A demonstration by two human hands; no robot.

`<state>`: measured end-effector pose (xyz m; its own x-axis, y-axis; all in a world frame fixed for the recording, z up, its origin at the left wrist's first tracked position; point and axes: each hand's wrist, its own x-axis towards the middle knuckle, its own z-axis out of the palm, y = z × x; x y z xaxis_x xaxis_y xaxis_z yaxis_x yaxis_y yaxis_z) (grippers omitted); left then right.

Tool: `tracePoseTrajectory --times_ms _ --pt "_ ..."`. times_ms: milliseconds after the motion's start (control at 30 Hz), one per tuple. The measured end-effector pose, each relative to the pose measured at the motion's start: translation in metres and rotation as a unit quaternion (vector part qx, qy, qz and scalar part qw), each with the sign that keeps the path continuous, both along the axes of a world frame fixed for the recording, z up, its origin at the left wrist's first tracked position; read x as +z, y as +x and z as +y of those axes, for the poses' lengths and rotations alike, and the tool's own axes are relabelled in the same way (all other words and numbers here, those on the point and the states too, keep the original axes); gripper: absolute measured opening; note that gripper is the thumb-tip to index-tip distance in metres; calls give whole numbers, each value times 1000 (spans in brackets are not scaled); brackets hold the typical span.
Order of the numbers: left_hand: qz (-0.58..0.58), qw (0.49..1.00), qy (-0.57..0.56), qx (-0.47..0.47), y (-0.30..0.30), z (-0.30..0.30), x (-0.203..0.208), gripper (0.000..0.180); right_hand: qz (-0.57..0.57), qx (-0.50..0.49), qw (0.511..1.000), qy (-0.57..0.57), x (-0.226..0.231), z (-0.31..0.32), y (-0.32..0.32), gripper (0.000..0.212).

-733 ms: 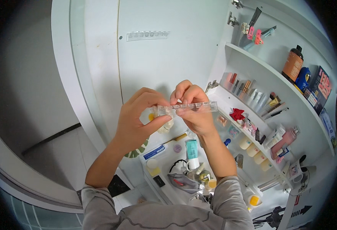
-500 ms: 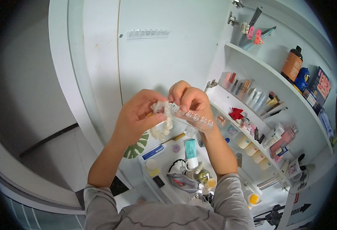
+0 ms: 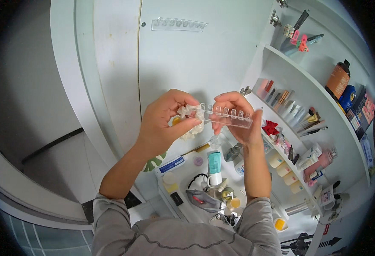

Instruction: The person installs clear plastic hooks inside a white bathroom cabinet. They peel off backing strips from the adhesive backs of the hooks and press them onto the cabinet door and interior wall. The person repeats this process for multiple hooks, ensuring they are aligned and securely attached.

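My left hand pinches a clear plastic hook strip at its left end, where a white scrunchie hangs. The strip has a row of small upright hooks. Behind and around its right half is my right hand, its fingers loosely curved and apart; whether it touches the strip I cannot tell. A second clear hook strip is fixed to the white cabinet door beyond my hands.
On the right, cabinet shelves hold makeup tubes, an orange-brown bottle and a red bow. Below my hands, a white counter carries a teal tube in a white cup, a grey pouch and a blue box.
My right fingers have opened away from the scrunchie and moved right along the strip. The scrunchie stays at its left end. The view has shifted, so the door strip appears higher and farther right.
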<state>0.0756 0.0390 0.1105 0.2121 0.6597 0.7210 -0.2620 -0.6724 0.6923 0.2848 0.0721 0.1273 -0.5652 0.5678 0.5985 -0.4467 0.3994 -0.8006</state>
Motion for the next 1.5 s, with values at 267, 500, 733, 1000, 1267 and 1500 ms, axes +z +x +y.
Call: tracePoseTrajectory --times_ms 267,500,733,1000,1267,1500 --pt "-2 989 -80 -124 0 4 -3 22 -75 -110 991 -18 -1 -21 20 25" --pt "-92 981 -149 -89 32 17 -32 16 -122 47 989 -62 -28 -45 80 30" --pt "96 994 -50 -25 195 103 -72 16 -87 -195 965 -151 -61 -103 150 31" --pt "326 911 194 161 339 217 -102 29 31 -370 901 -222 -72 -135 205 22" --pt "257 929 37 -262 277 101 -67 55 153 -326 899 -248 -90 -109 213 28" --pt "157 965 202 -52 191 15 -72 43 177 -156 930 -283 -105 -77 156 32"
